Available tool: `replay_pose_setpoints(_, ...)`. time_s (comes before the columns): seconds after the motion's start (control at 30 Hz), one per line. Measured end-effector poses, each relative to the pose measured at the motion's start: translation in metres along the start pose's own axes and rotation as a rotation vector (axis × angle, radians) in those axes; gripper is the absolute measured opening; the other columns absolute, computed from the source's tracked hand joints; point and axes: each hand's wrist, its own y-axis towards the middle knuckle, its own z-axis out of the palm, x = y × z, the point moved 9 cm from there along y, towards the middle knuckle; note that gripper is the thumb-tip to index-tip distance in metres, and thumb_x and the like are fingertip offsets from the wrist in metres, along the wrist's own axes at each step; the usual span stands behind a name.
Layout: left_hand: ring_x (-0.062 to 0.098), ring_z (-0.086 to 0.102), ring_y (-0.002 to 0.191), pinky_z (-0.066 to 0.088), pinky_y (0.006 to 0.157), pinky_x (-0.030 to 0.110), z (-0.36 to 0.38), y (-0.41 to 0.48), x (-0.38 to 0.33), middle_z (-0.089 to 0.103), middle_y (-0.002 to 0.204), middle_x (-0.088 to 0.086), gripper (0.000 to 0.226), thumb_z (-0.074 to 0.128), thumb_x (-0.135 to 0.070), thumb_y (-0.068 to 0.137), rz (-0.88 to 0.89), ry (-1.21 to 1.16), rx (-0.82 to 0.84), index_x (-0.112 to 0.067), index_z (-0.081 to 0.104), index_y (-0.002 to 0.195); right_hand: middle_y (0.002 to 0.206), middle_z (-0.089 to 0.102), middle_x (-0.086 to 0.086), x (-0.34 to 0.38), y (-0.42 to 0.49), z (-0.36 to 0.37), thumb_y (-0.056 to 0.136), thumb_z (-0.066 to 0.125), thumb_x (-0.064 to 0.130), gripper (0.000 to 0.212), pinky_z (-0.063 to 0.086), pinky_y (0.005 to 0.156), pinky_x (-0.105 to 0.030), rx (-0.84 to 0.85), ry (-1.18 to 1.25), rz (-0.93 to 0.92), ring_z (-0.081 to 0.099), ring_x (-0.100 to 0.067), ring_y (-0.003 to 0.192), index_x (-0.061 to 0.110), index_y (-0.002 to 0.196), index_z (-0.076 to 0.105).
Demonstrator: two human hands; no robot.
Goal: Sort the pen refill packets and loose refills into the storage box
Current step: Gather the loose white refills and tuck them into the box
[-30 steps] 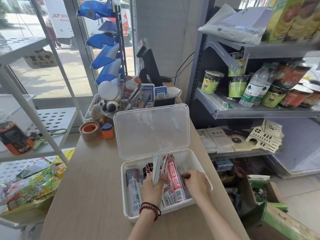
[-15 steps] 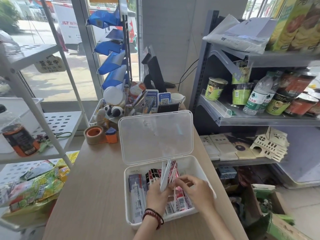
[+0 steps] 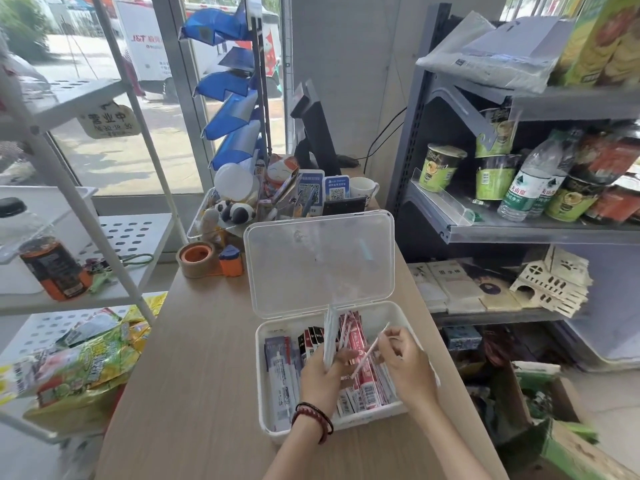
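White plastic storage box (image 3: 260,382) sits at the lower centre of the frame on the pale wooden counter (image 3: 190,358), with its clear lid (image 3: 318,265) standing open behind it. Inside, grey-and-white packets (image 3: 280,368) lie along the left wall, black-and-red packets (image 3: 310,341) stand beside them, and red packets (image 3: 367,386) fill the middle and right. My left hand (image 3: 322,375) is curled round a bundle of white loose refills (image 3: 329,337), held upright over the box. My right hand (image 3: 405,365) pinches a single thin refill (image 3: 375,342), tilted, just right of the bundle.
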Motion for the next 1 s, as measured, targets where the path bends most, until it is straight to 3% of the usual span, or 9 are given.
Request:
replay_pose_setpoints(0.17,0.01,0.072,0.071,0.056,0.056,0.02,-0.001,-0.001,0.002,0.073,0.093,0.003,0.017,0.052,-0.018,0.095,-0.016,-0.063,-0.013,-0.006,0.061,0.103,0.07,0.063,0.016,-0.002,0.001,-0.003,0.1,0.036,0.045,0.015,0.048,0.057,-0.032,-0.063,-0.067,0.024,0.062,-0.003,0.064,0.033,0.098,0.046)
replay_pose_setpoints(0.3,0.013,0.073,0.074,0.058,0.059,0.024,-0.004,0.002,0.002,0.073,0.091,0.005,0.017,0.054,-0.021,0.094,0.014,-0.064,-0.041,-0.009,0.063,0.1,0.077,0.057,0.019,-0.007,0.004,-0.002,0.1,0.041,0.043,0.013,0.049,0.064,-0.034,-0.079,-0.103,0.053,0.059,-0.007,0.071,0.032,0.101,0.048)
replay_pose_setpoints(0.43,0.014,0.073,0.074,0.057,0.058,0.024,-0.004,0.003,0.003,0.074,0.091,0.004,0.014,0.054,-0.02,0.094,0.017,-0.078,-0.041,-0.011,0.063,0.099,0.078,0.063,0.011,-0.004,0.003,-0.005,0.102,0.036,0.039,0.016,0.048,0.062,-0.035,-0.102,-0.005,0.054,0.064,-0.016,0.074,0.024,0.101,0.043)
replay_pose_setpoints(0.5,0.014,0.073,0.074,0.058,0.059,0.024,-0.005,0.003,0.004,0.074,0.09,0.003,0.014,0.054,-0.021,0.094,0.023,-0.068,-0.043,-0.012,0.064,0.099,0.072,0.064,0.005,0.0,-0.002,-0.016,0.103,0.033,0.034,0.015,0.045,0.056,-0.033,-0.205,0.086,0.016,0.066,-0.017,0.07,0.021,0.1,0.039)
replay_pose_setpoints(0.6,0.016,0.073,0.075,0.059,0.061,0.027,-0.006,0.003,0.004,0.074,0.09,0.001,0.013,0.054,-0.023,0.094,0.039,-0.08,-0.038,-0.017,0.064,0.098,0.07,0.065,0.002,-0.003,-0.007,-0.03,0.104,0.033,0.028,0.009,0.05,0.061,-0.037,-0.332,0.258,-0.003,0.065,-0.01,0.066,0.021,0.103,0.038)
replay_pose_setpoints(0.73,0.015,0.073,0.075,0.058,0.06,0.025,-0.006,0.004,0.003,0.075,0.088,-0.002,0.011,0.054,-0.025,0.094,0.052,-0.088,-0.034,-0.02,0.064,0.098,0.076,0.064,0.015,0.002,-0.001,-0.018,0.104,0.036,0.028,0.005,0.048,0.054,-0.029,-0.24,0.088,-0.034,0.064,-0.003,0.065,0.027,0.108,0.038)
replay_pose_setpoints(0.83,0.016,0.073,0.077,0.057,0.06,0.025,-0.006,0.006,0.007,0.074,0.091,0.002,0.013,0.056,-0.024,0.093,0.039,-0.138,-0.034,-0.017,0.064,0.1,0.078,0.061,0.026,0.006,0.0,-0.006,0.101,0.043,0.04,0.008,0.047,0.052,-0.023,-0.139,-0.086,-0.061,0.061,0.004,0.068,0.042,0.109,0.044)
replay_pose_setpoints(0.9,0.016,0.073,0.076,0.056,0.059,0.023,-0.006,0.007,0.008,0.074,0.091,0.002,0.015,0.057,-0.024,0.092,0.042,-0.167,-0.037,-0.014,0.064,0.102,0.08,0.059,0.029,0.002,0.001,-0.004,0.096,0.052,0.046,0.006,0.048,0.057,-0.02,-0.115,-0.122,-0.029,0.06,0.007,0.075,0.05,0.097,0.048)
replay_pose_setpoints(1.0,0.013,0.072,0.073,0.056,0.058,0.022,-0.007,0.006,0.006,0.074,0.089,0.0,0.014,0.057,-0.024,0.092,0.058,-0.192,-0.037,-0.014,0.065,0.099,0.077,0.06,0.027,-0.003,0.003,-0.003,0.09,0.064,0.043,0.018,0.05,0.06,-0.024,-0.117,-0.172,0.035,0.06,0.006,0.074,0.045,0.078,0.05)
